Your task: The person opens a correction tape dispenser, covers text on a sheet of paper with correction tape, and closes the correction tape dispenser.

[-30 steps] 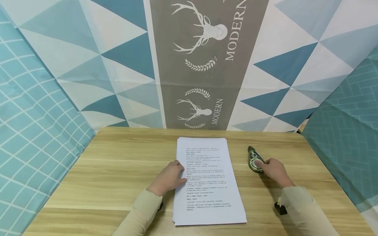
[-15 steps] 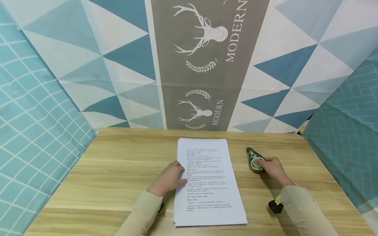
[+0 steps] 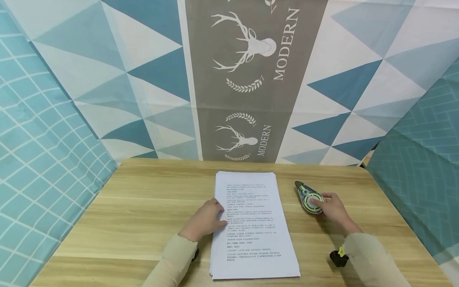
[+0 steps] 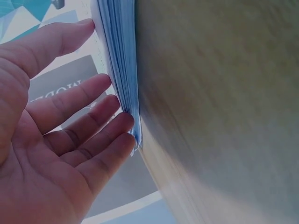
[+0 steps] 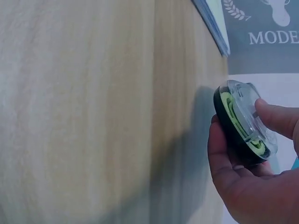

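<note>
A thick stack of printed paper lies upright to me at the middle of the table. My left hand rests at its left edge. In the left wrist view the fingers of that hand are spread and loosely bent, with fingertips against the sheets' side. To the right of the stack, my right hand holds a correction tape between thumb and fingers, its dark tip pointing away and slightly left. The right wrist view shows its clear cover and green inner part, raised above the table, thumb on top.
The wooden table runs back to a patterned cloth wall, with blue cloth at the left side and teal cloth at the right. A small black object sits by the right sleeve.
My right hand has moved slightly left with the correction tape, whose tip has turned further left. The left hand stays at the paper stack. The head view has tilted up a little.
</note>
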Demonstrator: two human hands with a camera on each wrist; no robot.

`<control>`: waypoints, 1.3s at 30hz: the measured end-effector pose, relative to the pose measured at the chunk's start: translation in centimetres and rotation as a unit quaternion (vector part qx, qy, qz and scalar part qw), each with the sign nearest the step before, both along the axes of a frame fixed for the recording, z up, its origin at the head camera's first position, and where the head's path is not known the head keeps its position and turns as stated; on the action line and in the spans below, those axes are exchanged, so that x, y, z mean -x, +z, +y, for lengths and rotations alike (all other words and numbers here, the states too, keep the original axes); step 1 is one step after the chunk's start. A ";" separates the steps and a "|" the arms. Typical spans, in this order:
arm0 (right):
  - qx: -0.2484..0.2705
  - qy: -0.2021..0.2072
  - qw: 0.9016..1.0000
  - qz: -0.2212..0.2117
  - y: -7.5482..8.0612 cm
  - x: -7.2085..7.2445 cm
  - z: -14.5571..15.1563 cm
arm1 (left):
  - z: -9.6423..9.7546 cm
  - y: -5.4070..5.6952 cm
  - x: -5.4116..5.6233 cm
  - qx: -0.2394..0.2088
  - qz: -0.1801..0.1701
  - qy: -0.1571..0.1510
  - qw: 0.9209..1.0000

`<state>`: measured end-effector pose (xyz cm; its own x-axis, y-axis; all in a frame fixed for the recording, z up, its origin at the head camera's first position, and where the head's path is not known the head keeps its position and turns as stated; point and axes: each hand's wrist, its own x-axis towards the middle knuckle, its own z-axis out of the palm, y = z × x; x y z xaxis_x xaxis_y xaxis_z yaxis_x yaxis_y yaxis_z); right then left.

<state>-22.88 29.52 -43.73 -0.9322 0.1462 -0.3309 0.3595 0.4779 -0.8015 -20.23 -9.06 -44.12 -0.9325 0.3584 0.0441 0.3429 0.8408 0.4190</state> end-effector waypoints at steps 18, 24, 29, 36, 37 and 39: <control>0.003 0.102 0.992 0.077 3.7 -1.5 -5.0 | -1.1 1.4 0.3 -0.106 -0.009 -0.011 0.994; 0.025 0.136 0.987 0.084 4.5 -2.2 -7.6 | -0.8 2.0 0.0 -0.147 -0.025 -0.022 0.989; 0.057 0.189 0.975 0.099 4.8 -3.0 -9.1 | -0.3 2.8 -0.5 -0.197 -0.048 -0.045 0.978; 0.067 0.266 0.955 0.112 5.4 -4.0 -10.5 | 0.6 4.3 -1.5 -0.242 -0.064 -0.063 0.966; 0.069 0.276 0.952 0.115 5.5 -4.1 -10.8 | 0.7 4.5 -1.5 -0.247 -0.064 -0.066 0.965; 0.074 0.291 0.946 0.119 5.7 -4.4 -11.1 | 0.8 4.7 -1.7 -0.252 -0.062 -0.071 0.963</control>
<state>-18.50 18.38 -38.05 -0.8910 -0.4471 -0.0782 -0.1294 0.4154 -0.9004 -18.55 -8.23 -39.41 -0.8846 0.4458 0.1368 0.3607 0.4681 0.8067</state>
